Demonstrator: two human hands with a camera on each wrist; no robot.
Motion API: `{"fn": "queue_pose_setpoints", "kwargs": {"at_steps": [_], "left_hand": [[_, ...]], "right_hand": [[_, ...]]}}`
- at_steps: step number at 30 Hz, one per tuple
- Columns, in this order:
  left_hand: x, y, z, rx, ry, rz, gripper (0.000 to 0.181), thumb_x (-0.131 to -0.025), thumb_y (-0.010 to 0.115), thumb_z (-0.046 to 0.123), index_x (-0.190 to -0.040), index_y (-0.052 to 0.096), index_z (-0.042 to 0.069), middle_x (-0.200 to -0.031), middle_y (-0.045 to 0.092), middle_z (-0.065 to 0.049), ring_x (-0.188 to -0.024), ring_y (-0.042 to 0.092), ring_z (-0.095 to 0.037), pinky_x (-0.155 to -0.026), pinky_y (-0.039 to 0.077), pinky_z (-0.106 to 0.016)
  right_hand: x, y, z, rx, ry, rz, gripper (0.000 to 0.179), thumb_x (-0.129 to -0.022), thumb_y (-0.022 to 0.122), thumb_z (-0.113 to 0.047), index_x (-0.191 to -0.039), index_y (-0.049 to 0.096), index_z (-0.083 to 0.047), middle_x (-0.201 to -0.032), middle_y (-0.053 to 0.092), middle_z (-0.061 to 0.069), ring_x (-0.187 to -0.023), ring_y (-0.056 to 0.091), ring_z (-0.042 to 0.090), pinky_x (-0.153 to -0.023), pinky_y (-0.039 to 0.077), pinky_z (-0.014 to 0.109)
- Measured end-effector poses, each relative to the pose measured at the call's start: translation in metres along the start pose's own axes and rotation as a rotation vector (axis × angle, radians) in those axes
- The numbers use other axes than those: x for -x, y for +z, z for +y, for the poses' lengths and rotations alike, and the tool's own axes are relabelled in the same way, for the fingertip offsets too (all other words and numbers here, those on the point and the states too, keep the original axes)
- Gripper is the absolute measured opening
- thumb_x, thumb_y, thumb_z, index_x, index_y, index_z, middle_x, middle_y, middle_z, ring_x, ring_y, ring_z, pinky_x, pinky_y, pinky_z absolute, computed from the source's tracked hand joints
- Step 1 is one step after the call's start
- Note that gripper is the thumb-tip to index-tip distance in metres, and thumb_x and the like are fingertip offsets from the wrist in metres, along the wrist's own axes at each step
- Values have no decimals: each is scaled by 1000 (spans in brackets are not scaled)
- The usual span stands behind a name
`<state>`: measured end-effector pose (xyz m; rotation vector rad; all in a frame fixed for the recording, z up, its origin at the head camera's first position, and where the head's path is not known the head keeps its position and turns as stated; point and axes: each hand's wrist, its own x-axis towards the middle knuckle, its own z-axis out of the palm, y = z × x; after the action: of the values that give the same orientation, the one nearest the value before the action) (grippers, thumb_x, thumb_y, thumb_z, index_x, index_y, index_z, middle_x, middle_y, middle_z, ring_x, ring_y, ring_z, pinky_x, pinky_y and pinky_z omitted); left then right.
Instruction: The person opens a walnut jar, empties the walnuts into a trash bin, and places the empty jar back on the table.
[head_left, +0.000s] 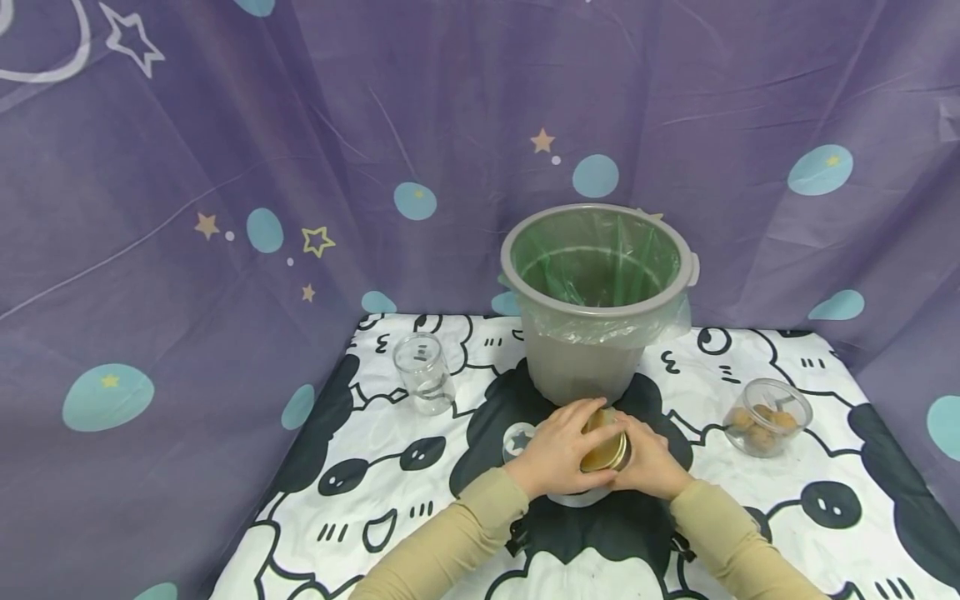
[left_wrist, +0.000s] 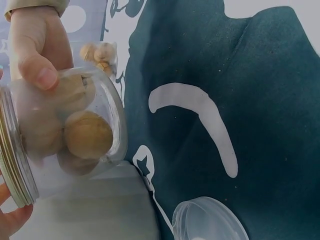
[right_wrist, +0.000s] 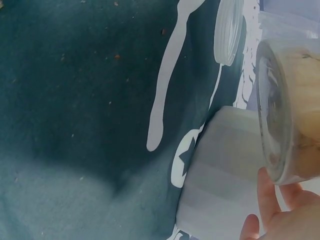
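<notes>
Both hands hold a clear jar of walnuts [left_wrist: 90,137] with a gold lid [head_left: 603,454], close in front of the bin. My left hand [head_left: 558,450] curls its fingers over the lid from the left, and its fingertips [left_wrist: 17,220] show at the lid's rim in the left wrist view. From the other side my right hand [head_left: 651,460] grips the jar, its thumb along the clear wall. In the right wrist view the jar's base [right_wrist: 272,115] shows, with right-hand fingers [right_wrist: 270,200] just below it. A clear plastic lid [left_wrist: 207,220] lies on the cloth to the left.
A grey bin [head_left: 585,367] with a green-tinted plastic liner stands behind the hands. On the left stands a clear jar [head_left: 425,379]; on the right, an uncovered clear tub [head_left: 767,417] holds several walnuts. A patterned cloth [head_left: 420,508] covers the table, against a purple curtain [head_left: 450,100].
</notes>
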<state>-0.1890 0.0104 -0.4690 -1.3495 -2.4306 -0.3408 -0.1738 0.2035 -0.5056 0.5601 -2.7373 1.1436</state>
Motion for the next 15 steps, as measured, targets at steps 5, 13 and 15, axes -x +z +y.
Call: {"fn": "queue_pose_setpoints", "kwargs": {"at_steps": [5,13,15], "left_hand": [[1,1,0,5,3,1,58,-84,65,48,-136,52,24,-142,42,-13,-130,43,-26,-103,43,-38],[1,1,-1,-54,42,-9,55,-88,60,49,-136,52,24,-140,44,-15,-128,44,-27,-102,43,-39],[1,1,-2,-93,55,-23,55,-89,58,51,-137,51,25,-139,44,-14,-127,44,-26,-102,43,-38]], "right_hand": [[-2,1,-5,20,15,-19,96,-47,88,-24,-130,47,1,-119,59,20,-103,53,41,-74,37,53],[-3,2,-7,6,34,-30,98,-47,88,-24,-132,45,-1,-118,59,18,-102,53,39,-74,37,51],[-3,3,-8,-6,29,-30,97,-48,88,-26,-132,46,-1,-118,58,18,-103,52,39,-74,37,51]]}}
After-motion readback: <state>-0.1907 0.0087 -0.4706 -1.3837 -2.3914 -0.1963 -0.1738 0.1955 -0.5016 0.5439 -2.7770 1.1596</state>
